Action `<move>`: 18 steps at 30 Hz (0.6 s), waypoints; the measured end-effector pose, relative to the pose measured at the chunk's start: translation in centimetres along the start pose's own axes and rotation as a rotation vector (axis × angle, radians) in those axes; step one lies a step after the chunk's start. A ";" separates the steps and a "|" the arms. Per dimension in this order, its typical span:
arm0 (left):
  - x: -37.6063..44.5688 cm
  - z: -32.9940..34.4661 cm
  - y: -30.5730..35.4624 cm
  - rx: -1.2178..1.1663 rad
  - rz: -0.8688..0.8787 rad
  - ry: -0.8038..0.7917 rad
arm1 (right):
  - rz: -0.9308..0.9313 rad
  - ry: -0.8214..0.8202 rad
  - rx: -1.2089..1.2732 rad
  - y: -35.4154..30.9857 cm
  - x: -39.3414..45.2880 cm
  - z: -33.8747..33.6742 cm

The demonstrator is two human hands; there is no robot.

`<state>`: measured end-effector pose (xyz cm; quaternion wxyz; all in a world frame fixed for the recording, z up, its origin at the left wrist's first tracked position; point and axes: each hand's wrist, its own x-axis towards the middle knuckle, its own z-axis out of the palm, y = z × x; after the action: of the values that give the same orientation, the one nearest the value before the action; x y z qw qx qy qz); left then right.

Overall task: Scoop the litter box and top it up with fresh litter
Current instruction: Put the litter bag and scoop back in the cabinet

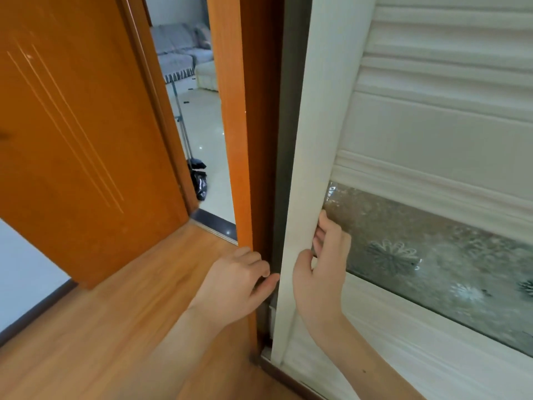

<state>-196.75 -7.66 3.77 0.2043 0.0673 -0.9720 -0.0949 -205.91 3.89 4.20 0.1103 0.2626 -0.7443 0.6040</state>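
Both hands at the leading edge of a white sliding door point(326, 157), low down, beside the orange door frame point(233, 145). Right hand point(320, 272) wrapped round the white stile, thumb on the near face and fingers point(324, 226) curled behind onto the patterned glass panel point(438, 255). Left hand point(239, 280) just beside, fingers hooked into the dark gap between stile and frame, thumb reaching toward the white edge. Hands near each other but apart, each gripping the door's edge. No litter box, scoop or litter bag anywhere in sight; probably behind this door, though impossible to tell. Likely step: sliding the door open to get at them. Door probably stiff and fairly heavy, running in the floor track point(277, 368) at the bottom. Best held by the solid white stile, not the glass, which looks fragile and slick. Risk of pinched fingers in the narrow gap. Through the doorway at left: an open orange door point(80, 134), a glossy tiled floor point(207, 134), a black rubbish bag point(199, 183), a sofa point(181, 50).
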 end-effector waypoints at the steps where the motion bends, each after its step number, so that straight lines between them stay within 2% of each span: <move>1: -0.2 -0.1 -0.1 0.006 -0.010 0.011 | -0.004 -0.017 0.010 -0.1 0.1 0.3; 13: -1.9 -0.5 -1.3 0.134 -0.122 0.097 | 0.000 -0.183 0.095 -0.5 0.9 2.6; 18: -2.6 -0.5 -1.7 0.128 -0.162 0.104 | -0.025 -0.176 0.102 -0.8 0.8 3.4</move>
<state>-194.07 -8.93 2.91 0.2415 0.1633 -0.9555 -0.0453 -205.64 0.29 4.41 0.0386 0.3292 -0.7162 0.6141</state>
